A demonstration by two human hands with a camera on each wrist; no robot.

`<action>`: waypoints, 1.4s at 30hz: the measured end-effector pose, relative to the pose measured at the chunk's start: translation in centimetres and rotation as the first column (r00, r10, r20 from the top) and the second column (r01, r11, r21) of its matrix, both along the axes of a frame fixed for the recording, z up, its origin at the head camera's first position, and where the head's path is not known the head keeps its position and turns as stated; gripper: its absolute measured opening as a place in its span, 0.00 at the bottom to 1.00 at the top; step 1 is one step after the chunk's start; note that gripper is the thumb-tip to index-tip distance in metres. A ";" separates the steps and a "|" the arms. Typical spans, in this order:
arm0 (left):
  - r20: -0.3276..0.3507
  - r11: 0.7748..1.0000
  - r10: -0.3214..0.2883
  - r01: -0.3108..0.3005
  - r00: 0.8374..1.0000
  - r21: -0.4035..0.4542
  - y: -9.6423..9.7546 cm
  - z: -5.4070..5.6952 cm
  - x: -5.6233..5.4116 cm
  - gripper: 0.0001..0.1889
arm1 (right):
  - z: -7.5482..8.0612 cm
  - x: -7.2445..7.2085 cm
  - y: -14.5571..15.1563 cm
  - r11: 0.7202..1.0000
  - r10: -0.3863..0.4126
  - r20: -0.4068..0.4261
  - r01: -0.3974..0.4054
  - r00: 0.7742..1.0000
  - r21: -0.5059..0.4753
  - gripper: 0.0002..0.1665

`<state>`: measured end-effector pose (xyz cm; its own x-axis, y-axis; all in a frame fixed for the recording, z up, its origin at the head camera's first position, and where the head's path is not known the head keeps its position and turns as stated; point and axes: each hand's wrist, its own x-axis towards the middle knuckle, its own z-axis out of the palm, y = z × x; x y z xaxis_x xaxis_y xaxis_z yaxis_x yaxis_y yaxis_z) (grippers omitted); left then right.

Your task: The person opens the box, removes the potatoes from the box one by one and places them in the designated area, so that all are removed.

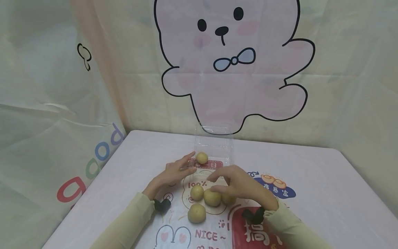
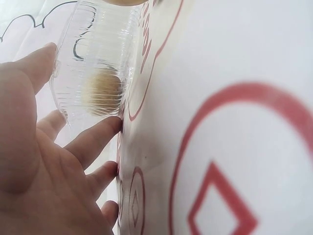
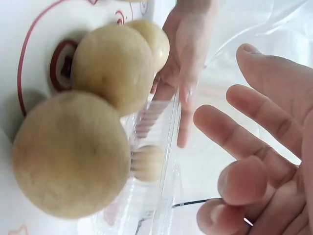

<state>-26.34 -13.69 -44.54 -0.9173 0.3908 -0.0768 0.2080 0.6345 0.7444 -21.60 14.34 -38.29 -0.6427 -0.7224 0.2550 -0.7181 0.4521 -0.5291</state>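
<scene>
A clear plastic box (image 1: pixel 228 154) with its lid raised stands toward the back of the table. Inside it, near the left wall, lies one smooth, round, yellow-tan potato-like ball (image 1: pixel 201 158). My left hand (image 1: pixel 177 171) is at the box's left side, fingers extended, fingertips right at the clear wall (image 2: pixel 61 88). Several more such balls lie in front of the box, the closest (image 1: pixel 197 213) apart from a row of others. Over that row hovers my right hand (image 1: pixel 237 181), fingers loosely bent and holding nothing; the right wrist view shows a gap between its fingers and the balls (image 3: pixel 71 154).
The white tabletop (image 1: pixel 311 180) carries printed drawings and lettering, with a red printed patch (image 1: pixel 240 231) at the front right. A cloth backdrop (image 1: pixel 140 97) with a cartoon bear hangs behind the table's back edge. Dark bands (image 1: pixel 162 205) circle both wrists.
</scene>
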 end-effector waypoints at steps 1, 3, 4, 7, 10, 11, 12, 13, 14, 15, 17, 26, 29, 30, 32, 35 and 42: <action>0.002 1.000 0.001 -0.001 1.000 0.002 0.0 0.0 0.0 0.37 | -0.1 -0.3 0.1 1.000 0.003 -0.009 -0.003 1.000 -0.012 0.12; 0.007 1.000 0.004 -0.004 1.000 0.006 0.0 0.1 0.1 0.37 | -0.2 -0.8 0.3 1.000 0.004 -0.026 -0.005 1.000 -0.029 0.11; 0.009 1.000 0.004 -0.004 1.000 0.008 0.0 0.1 0.1 0.37 | -0.2 -1.0 0.3 0.999 -0.002 -0.025 0.001 1.000 -0.033 0.12; 0.011 1.000 0.004 -0.004 1.000 0.007 0.1 0.1 0.1 0.37 | -0.2 -1.6 0.4 0.999 -0.033 -0.021 0.033 0.999 -0.032 0.13; 0.005 1.000 -0.001 0.001 1.000 0.000 0.1 0.2 0.1 0.37 | 0.0 -2.0 0.4 0.998 -0.057 -0.030 0.056 0.998 -0.039 0.14; 0.002 1.000 -0.004 0.004 1.000 -0.003 0.1 0.2 0.0 0.37 | 0.1 -2.1 0.4 0.997 -0.059 -0.036 0.057 0.998 -0.045 0.14; 0.000 1.000 -0.005 0.005 1.000 -0.004 0.1 0.2 0.0 0.37 | 0.1 -2.2 0.3 0.997 -0.059 -0.043 0.057 0.997 -0.051 0.13; -0.002 1.000 -0.005 0.005 1.000 -0.005 0.1 0.2 0.1 0.37 | 0.2 -2.3 0.3 0.997 -0.058 -0.045 0.056 0.997 -0.061 0.14; -0.003 1.000 -0.005 0.005 1.000 0.000 0.1 0.2 0.1 0.37 | 0.3 -2.4 0.2 0.996 -0.059 -0.043 0.056 0.997 -0.072 0.13; -0.002 1.000 -0.004 0.004 1.000 0.005 0.1 0.2 0.1 0.37 | 0.4 -2.5 0.1 0.995 -0.061 -0.044 0.058 0.997 -0.082 0.13; 0.001 1.000 -0.001 0.001 1.000 0.015 0.0 0.3 0.1 0.37 | 0.6 -2.7 -0.1 0.993 -0.070 -0.038 0.066 0.997 -0.101 0.13; 0.005 0.999 -0.001 0.001 1.000 0.034 -0.1 0.2 0.1 0.37 | 0.6 -4.3 -0.9 0.977 -0.161 -0.001 0.159 0.987 -0.140 0.10; -0.004 1.000 0.001 -0.001 1.000 0.024 -0.1 0.1 0.0 0.37 | 0.6 -4.9 -1.1 0.972 -0.183 0.003 0.181 0.983 -0.151 0.11; -0.008 1.000 0.001 -0.001 1.000 0.022 -0.1 0.0 0.0 0.37 | 0.6 -5.1 -1.1 0.970 -0.193 0.005 0.192 0.981 -0.151 0.11; -0.015 1.000 -0.002 0.002 1.000 0.017 -0.1 0.0 -0.1 0.37 | 0.6 -5.4 -1.2 0.967 -0.210 0.004 0.208 0.978 -0.148 0.11; -0.019 1.000 -0.007 0.007 1.000 0.015 -0.1 0.0 -0.1 0.37 | 0.4 -6.1 -1.2 0.962 -0.238 -0.007 0.235 0.971 -0.138 0.11; -0.017 1.000 -0.008 0.008 1.000 0.011 0.0 -0.1 -0.2 0.37 | 0.0 -7.6 -1.3 0.958 -0.263 -0.016 0.259 0.965 -0.127 0.11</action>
